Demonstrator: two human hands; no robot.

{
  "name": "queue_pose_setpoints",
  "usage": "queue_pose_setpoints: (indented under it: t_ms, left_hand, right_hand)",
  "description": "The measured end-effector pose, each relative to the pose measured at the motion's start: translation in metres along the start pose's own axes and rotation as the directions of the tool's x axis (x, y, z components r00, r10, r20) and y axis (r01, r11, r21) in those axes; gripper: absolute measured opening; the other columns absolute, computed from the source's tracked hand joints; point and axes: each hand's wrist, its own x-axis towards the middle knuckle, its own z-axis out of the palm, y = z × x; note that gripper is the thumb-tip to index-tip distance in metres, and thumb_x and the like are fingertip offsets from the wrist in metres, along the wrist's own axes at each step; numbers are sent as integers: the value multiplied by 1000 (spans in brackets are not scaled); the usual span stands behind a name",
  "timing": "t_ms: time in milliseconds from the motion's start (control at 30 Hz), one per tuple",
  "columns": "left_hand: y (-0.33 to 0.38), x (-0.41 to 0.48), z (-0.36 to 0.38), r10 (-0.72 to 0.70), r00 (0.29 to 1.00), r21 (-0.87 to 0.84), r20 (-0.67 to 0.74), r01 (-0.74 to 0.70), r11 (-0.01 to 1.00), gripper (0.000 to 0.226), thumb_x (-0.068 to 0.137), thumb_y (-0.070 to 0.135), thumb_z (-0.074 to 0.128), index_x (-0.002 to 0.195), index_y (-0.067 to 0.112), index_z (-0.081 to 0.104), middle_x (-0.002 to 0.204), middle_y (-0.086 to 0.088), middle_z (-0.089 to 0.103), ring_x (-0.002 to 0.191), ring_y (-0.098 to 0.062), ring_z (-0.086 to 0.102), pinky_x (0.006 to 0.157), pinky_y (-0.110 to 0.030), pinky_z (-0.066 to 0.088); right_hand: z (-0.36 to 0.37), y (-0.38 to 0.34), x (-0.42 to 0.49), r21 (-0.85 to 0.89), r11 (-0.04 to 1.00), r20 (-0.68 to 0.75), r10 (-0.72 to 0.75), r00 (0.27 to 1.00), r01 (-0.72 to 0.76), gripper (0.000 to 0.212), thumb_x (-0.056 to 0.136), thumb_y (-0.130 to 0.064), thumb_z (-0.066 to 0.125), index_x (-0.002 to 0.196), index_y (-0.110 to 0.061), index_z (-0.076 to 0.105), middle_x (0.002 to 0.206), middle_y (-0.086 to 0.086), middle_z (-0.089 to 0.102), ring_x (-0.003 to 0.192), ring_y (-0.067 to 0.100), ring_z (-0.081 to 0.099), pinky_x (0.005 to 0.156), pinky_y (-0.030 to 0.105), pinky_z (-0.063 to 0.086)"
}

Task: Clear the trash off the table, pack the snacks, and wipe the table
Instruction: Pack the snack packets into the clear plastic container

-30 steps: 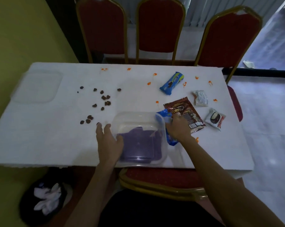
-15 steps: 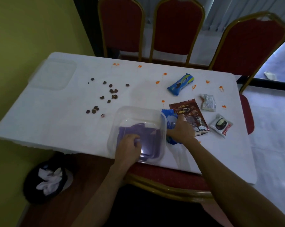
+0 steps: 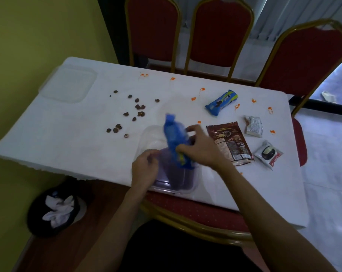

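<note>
Head view, left to right. On the floor by the near left table corner stands a black bin (image 3: 36,218) holding crumpled white tissue (image 3: 57,210). A clear lid (image 3: 68,83) lies flat at the far left end of the white table (image 3: 48,130); brown crumbs (image 3: 138,107) are scattered to its right. The left hand (image 3: 145,167) has its fingers curled over the left wall of the clear container (image 3: 150,134), which sits at the near table edge with a purple cloth (image 3: 174,175) inside. Above the container, the right hand (image 3: 199,148) grasps a blue snack packet (image 3: 175,138), blurred, standing nearly upright with its lower end over the cloth. Orange stains (image 3: 193,99) dot the far half of the table. Right of the container lie, apart from one another: a second blue packet (image 3: 222,102), a brown pouch (image 3: 231,143), a small silver packet (image 3: 254,126) and a white cookie packet (image 3: 268,154)
</note>
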Motion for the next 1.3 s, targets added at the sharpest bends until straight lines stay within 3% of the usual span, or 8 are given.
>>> queue_pose_setpoints:
  t_ms: [67,167,333,467,733,1000,1167,1300]
  left_hand:
    - [4,6,-5,-167,986,-205,-3,163,965,22,93,18,54,97,31,70,108,7,71,103,-14,66,95,-40,56]
    - [4,10,-18,-218,975,-318,-30,198,927,20,89,23,52,97,31,68,107,6,72,102,-14,68,95,-43,56]
    - [4,9,-20,-233,970,-273,73,244,931,28,95,15,48,113,21,67,113,3,70,108,-13,65,102,-38,52]
    - [4,6,-13,-149,971,-9,189,153,988,35,97,12,44,122,21,66,126,2,64,116,-13,57,105,-35,47]
    - [8,7,-7,-125,957,185,260,78,980,35,98,14,43,126,19,64,132,-1,61,114,-12,55,92,-22,42]
    - [12,3,-2,-137,958,253,251,72,965,33,98,16,46,127,18,63,131,-3,62,110,-14,56,90,-24,43]
    - [22,-1,5,-64,988,179,143,38,983,30,97,13,49,123,17,64,124,-2,65,99,-7,53,86,-20,40]
    - [40,-1,12,16,992,126,127,-32,992,28,96,12,50,117,19,67,120,3,66,101,-7,55,78,-12,39]
  right_hand:
    - [20,5,1,-101,994,150,-12,989,27,63,77,-35,76,129,-24,42,112,4,67,92,19,67,77,31,59]
    - [35,17,0,-267,961,198,-15,980,69,66,73,-38,76,127,-25,41,111,6,67,88,22,66,76,37,58]
    - [52,34,-3,-660,679,353,-96,931,321,71,74,-42,75,133,-22,40,118,8,60,102,29,58,87,41,50]
    - [60,42,-2,-665,643,414,-106,904,380,66,74,-43,76,127,-22,43,113,8,64,99,29,61,85,41,51]
    - [47,40,-7,-590,722,402,-124,907,361,69,73,-53,79,126,-19,52,116,6,63,101,25,59,80,33,46]
    - [52,43,-12,-512,799,374,-122,919,314,50,84,-48,71,120,-17,56,112,6,64,95,22,60,80,37,53]
    - [39,41,-11,-372,887,225,-200,954,274,40,86,-33,72,119,-13,62,116,5,66,106,21,61,87,34,50]
    - [21,40,-9,-310,918,82,-232,969,246,34,88,-28,71,118,-14,64,112,2,68,95,12,58,79,22,43]
